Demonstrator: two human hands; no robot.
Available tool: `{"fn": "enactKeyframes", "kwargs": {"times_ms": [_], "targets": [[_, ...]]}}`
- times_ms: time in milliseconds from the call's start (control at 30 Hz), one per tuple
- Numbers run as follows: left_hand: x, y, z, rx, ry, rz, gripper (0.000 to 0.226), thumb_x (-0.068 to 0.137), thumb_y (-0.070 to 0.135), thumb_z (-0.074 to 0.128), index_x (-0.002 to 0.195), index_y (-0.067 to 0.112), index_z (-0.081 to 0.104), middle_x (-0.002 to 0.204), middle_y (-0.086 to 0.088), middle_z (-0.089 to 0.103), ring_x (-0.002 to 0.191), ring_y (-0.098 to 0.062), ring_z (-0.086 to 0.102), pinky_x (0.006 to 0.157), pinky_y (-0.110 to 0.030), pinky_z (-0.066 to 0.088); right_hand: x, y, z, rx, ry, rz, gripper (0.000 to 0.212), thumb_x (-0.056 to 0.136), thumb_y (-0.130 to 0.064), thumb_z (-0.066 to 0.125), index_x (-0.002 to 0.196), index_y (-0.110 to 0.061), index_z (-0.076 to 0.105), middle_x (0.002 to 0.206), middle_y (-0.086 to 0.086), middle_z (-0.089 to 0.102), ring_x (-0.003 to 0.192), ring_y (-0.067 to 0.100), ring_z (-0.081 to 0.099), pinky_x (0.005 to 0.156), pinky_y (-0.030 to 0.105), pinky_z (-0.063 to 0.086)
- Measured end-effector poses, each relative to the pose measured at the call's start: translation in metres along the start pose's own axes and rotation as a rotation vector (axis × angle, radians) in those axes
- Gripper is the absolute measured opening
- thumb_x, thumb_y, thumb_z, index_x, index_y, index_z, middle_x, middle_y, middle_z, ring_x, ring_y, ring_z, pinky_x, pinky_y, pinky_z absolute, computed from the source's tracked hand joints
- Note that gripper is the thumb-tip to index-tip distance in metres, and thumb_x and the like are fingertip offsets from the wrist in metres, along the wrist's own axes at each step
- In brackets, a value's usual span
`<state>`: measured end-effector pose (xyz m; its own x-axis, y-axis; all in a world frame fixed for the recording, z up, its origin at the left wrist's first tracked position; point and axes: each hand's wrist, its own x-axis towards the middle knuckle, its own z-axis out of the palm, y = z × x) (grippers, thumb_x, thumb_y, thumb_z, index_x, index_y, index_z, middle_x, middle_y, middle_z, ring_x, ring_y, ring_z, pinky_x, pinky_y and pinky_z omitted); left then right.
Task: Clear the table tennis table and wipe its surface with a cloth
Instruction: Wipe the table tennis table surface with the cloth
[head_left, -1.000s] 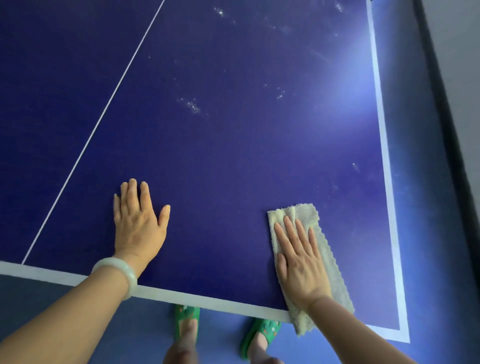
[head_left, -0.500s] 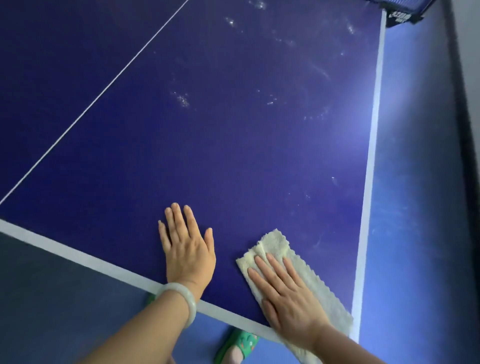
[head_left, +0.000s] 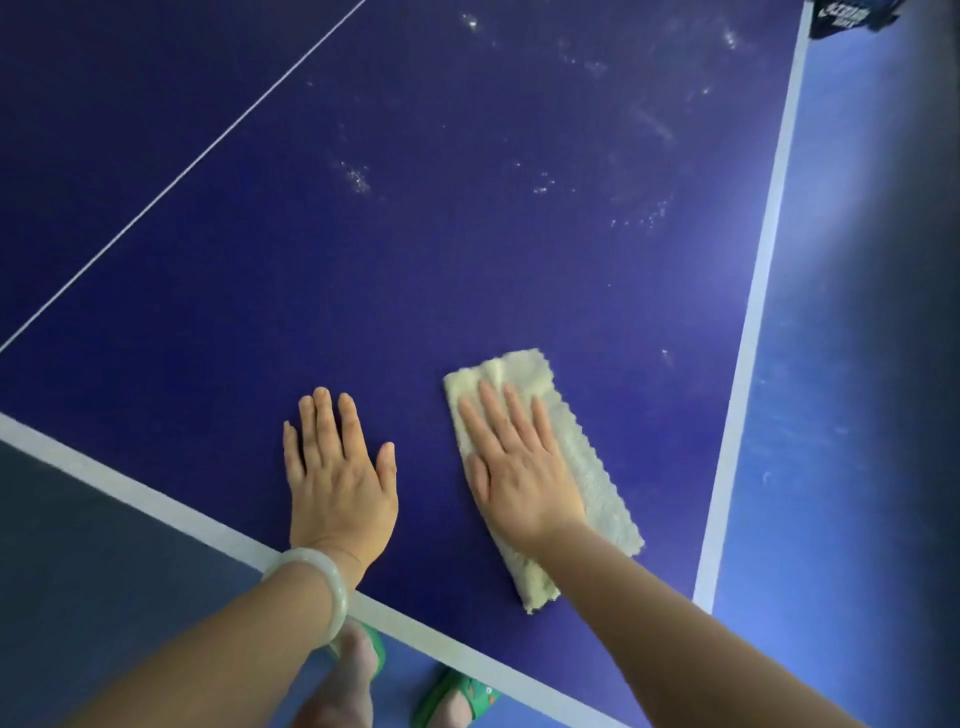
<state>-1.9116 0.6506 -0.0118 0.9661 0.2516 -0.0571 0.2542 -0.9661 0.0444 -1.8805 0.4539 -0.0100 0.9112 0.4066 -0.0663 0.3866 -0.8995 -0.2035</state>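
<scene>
The dark blue table tennis table (head_left: 467, 249) fills the view, with white edge lines and a thin white centre line. A folded pale yellow cloth (head_left: 587, 467) lies flat near the table's near right corner. My right hand (head_left: 519, 467) presses on the cloth with straight fingers spread. My left hand (head_left: 337, 467) rests flat on the bare table just left of the cloth, close to the near edge; a pale bangle sits on that wrist. Whitish smudges and specks (head_left: 356, 176) dot the surface farther up.
The net's end (head_left: 847, 15) shows at the top right corner. Blue floor (head_left: 852, 415) runs along the table's right side. My feet in green sandals (head_left: 457, 696) stand under the near edge.
My right hand has pushed the cloth forward, away from the near edge. My left hand has shifted right along the edge, closer to the cloth. The view has turned.
</scene>
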Motion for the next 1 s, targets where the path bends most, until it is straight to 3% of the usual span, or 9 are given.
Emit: {"fn": "enactKeyframes", "kwargs": {"times_ms": [100,233,300,400,533,600,700,800,1000], "targets": [[0.000,0.000,-0.001,-0.002,-0.014,-0.007,0.070,0.099,0.045,0.021,0.155,0.002,0.020,0.162,-0.021,0.016,0.151,-0.035,0.013,0.122,-0.054,0.013,0.012,0.047,-0.003,-0.045,0.020,-0.117,0.060,0.099,-0.035,0.029,0.158,-0.023,0.024,0.165,0.002,0.015,0.153,0.024,0.012,0.124,0.046,0.006],[0.000,0.001,-0.002,-0.003,-0.020,-0.017,0.071,0.099,0.047,0.020,0.155,0.003,0.018,0.162,-0.021,0.014,0.151,-0.035,0.011,0.122,-0.053,0.012,0.026,0.117,-0.021,0.021,0.104,0.612,0.060,0.102,-0.032,0.022,0.160,-0.022,0.012,0.167,0.003,0.005,0.154,0.024,0.005,0.124,0.048,0.002],[0.000,0.001,-0.003,-0.002,-0.024,-0.019,0.071,0.099,0.046,0.020,0.155,0.003,0.018,0.162,-0.021,0.014,0.151,-0.035,0.011,0.122,-0.054,0.012,0.028,0.095,-0.018,0.045,0.126,0.727,0.059,0.103,-0.033,0.021,0.160,-0.021,0.008,0.167,0.005,0.001,0.154,0.026,0.000,0.123,0.049,0.000],[-0.001,0.001,-0.002,0.001,-0.018,-0.018,0.067,0.101,0.043,0.019,0.154,0.002,0.019,0.162,-0.022,0.015,0.151,-0.035,0.011,0.122,-0.054,0.012,0.013,0.023,0.000,0.012,0.165,0.445,0.061,0.098,-0.034,0.026,0.157,-0.017,0.026,0.165,0.008,0.016,0.152,0.031,0.015,0.122,0.052,0.008],[-0.001,0.001,-0.002,0.002,-0.025,-0.018,0.071,0.099,0.046,0.018,0.155,0.003,0.018,0.162,-0.021,0.014,0.151,-0.035,0.010,0.122,-0.054,0.013,-0.029,0.007,-0.003,-0.019,-0.020,-0.053,0.060,0.101,-0.037,0.026,0.159,-0.022,0.017,0.167,0.001,0.010,0.154,0.023,0.002,0.124,0.047,0.002],[-0.001,0.002,-0.002,0.003,-0.024,-0.017,0.072,0.098,0.047,0.017,0.155,0.003,0.016,0.163,-0.020,0.013,0.151,-0.034,0.009,0.122,-0.053,0.011,-0.027,0.056,-0.007,-0.046,0.033,-0.009,0.061,0.099,-0.035,0.028,0.158,-0.023,0.021,0.166,0.001,0.013,0.154,0.024,0.009,0.124,0.048,0.007],[-0.002,0.001,-0.004,-0.006,-0.031,-0.015,0.073,0.098,0.049,0.014,0.156,0.005,0.014,0.163,-0.019,0.010,0.152,-0.034,0.007,0.123,-0.052,0.009,-0.009,0.133,-0.021,-0.049,0.114,0.456,0.061,0.099,-0.033,0.025,0.158,-0.021,0.020,0.166,0.005,0.013,0.153,0.026,0.014,0.122,0.052,0.011],[-0.001,0.001,-0.003,-0.012,-0.033,-0.018,0.073,0.098,0.049,0.014,0.156,0.005,0.014,0.163,-0.019,0.010,0.152,-0.034,0.007,0.123,-0.052,0.009,0.000,0.124,-0.023,0.047,0.123,0.745,0.061,0.100,-0.032,0.021,0.159,-0.019,0.014,0.167,0.007,0.008,0.153,0.028,0.007,0.123,0.052,0.004],[-0.001,0.000,0.000,-0.037,0.000,-0.015,0.068,0.101,0.040,0.036,0.154,0.001,0.021,0.161,-0.023,0.016,0.151,-0.036,0.012,0.122,-0.053,0.010,-0.068,0.005,0.000,0.001,0.017,0.240,0.059,0.103,-0.037,0.022,0.160,-0.022,0.013,0.167,0.000,0.005,0.154,0.022,-0.003,0.124,0.047,0.000]]}}
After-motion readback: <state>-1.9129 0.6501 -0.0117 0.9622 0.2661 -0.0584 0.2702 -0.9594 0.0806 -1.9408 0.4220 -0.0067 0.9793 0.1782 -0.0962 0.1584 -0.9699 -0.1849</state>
